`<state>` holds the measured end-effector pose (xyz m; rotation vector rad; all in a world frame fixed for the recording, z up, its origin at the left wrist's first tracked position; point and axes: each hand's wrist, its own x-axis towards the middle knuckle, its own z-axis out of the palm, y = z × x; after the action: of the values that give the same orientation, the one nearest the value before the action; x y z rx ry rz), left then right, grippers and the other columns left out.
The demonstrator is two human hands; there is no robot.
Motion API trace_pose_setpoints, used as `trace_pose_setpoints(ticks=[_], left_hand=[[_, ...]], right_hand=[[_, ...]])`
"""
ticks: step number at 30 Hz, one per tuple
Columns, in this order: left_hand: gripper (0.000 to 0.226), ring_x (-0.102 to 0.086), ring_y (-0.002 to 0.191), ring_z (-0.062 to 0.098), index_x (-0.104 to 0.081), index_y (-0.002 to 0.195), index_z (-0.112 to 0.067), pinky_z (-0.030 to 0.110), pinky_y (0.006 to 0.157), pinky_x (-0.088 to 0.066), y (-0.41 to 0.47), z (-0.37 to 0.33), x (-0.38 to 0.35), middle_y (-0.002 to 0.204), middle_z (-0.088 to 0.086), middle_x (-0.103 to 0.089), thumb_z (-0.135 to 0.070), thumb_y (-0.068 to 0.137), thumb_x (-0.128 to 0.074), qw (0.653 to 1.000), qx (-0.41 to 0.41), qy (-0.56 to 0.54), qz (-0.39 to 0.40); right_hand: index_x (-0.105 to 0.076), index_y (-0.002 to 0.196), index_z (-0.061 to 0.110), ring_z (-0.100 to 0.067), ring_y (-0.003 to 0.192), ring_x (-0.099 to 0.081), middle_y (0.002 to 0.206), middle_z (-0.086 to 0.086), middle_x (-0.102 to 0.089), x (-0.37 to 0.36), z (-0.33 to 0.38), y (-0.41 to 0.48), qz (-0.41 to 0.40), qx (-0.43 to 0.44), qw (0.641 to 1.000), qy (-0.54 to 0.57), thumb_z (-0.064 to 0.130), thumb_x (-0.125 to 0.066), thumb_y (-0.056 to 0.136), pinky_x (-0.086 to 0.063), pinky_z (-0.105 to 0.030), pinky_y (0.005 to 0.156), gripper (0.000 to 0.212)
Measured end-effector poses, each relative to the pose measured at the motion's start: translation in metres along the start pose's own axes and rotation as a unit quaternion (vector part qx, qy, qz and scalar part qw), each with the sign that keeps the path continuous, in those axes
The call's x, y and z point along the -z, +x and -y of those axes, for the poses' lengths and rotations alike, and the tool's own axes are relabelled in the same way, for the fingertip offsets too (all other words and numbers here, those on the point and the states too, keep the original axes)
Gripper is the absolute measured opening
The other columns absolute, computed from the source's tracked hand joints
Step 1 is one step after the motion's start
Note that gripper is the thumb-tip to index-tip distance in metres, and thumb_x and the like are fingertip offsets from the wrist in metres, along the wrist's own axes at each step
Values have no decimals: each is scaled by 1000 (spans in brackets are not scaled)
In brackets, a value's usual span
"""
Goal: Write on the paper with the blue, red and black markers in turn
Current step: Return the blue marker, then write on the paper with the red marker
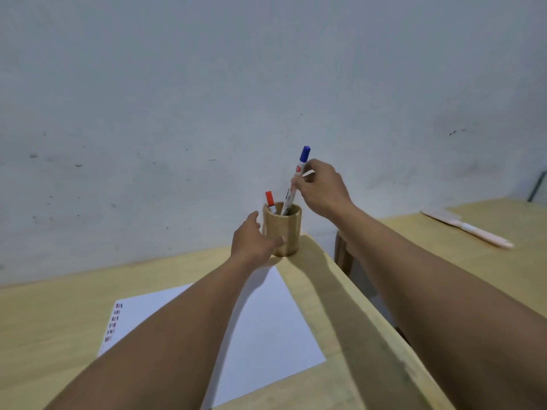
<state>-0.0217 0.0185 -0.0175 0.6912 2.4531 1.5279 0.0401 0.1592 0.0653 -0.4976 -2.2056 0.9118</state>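
A round wooden pen holder (284, 229) stands at the far corner of the wooden table (53, 315). My left hand (253, 242) wraps around its left side. My right hand (321, 187) pinches the white barrel of the blue-capped marker (297, 175), which is tilted with its lower end still inside the holder. A red-capped marker (270, 199) stands in the holder at the left. The black marker is not clearly visible. A white sheet of paper (266, 335) lies in front of the holder, with small coloured marks (114, 322) along its left edge.
A grey wall (207, 99) rises right behind the table. To the right, across a gap, a second wooden table (444, 232) carries a pale pink and white tool (473, 230). A dark table leg (343, 255) shows in the gap.
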Motion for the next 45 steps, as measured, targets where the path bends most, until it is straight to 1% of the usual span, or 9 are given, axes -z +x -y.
trace_pose_setpoints(ticks=[6,9,17,21,29,35,38,42,45], left_hand=[[74,-63,99,14,-51,132,-24,28,76,-54,16,9,-25,119,-5,-66,-37,68,-85,999,-43,0,-27],[57,-61,84,1,-55,118,-27,19,61,-48,16,11,-33,105,-11,-66,-40,69,-83,998,-45,-14,-36],[56,-66,90,13,-56,118,-28,39,78,-58,20,15,-33,103,-10,-68,-44,70,-80,998,-44,22,-39],[55,-64,85,13,-56,116,-27,38,75,-58,19,15,-31,101,-9,-68,-43,68,-78,998,-36,45,-39],[51,-54,72,1,-56,112,-25,24,56,-42,18,13,-28,85,-18,-57,-36,70,-82,998,-24,33,-37],[57,-60,84,18,-56,115,-25,32,68,-52,15,10,-27,98,-8,-64,-41,67,-82,998,-21,53,-36],[57,-62,92,22,-58,123,-20,38,80,-55,11,7,-22,109,-1,-67,-27,69,-75,998,-10,55,-25],[80,-58,121,26,-45,145,-19,39,96,-50,4,2,-5,135,4,-61,-28,74,-80,995,-4,91,-40],[80,-59,120,24,-46,145,-22,39,96,-50,-3,-7,19,136,2,-61,-29,75,-84,994,-11,83,-68]], right_hand=[[-73,86,1,-10,58,-55,72,-2,-64,-24,-28,19,70,-36,995,-55,26,-72,93,-39,-23,53,26],[-78,86,1,-17,66,-61,75,-7,-71,-31,-36,22,98,-58,991,-64,28,-80,87,-46,-29,59,28],[-73,82,7,-21,85,-71,84,-6,-73,-41,-44,19,64,-69,994,-49,22,-82,83,-58,-37,74,18],[-66,75,20,-20,82,-69,80,3,-70,-49,-32,15,65,-29,994,-89,11,-68,82,-57,-35,68,12],[-78,85,15,-20,74,-68,81,-1,-75,-64,-22,18,87,-28,983,-158,38,-67,89,-59,-36,69,26],[-76,88,14,-19,77,-68,84,1,-73,-55,-17,16,55,-12,990,-133,32,-65,96,-54,-32,67,23],[-74,102,17,-19,78,-67,84,2,-70,-40,-5,15,24,2,995,-95,35,-62,98,-53,-34,68,22],[-72,114,15,-20,80,-68,94,-1,-72,-21,19,11,-5,32,998,-60,38,-60,98,-55,-36,71,31],[-71,114,15,-17,75,-65,91,0,-71,-7,43,5,-14,53,997,-49,39,-59,99,-52,-34,67,31]])
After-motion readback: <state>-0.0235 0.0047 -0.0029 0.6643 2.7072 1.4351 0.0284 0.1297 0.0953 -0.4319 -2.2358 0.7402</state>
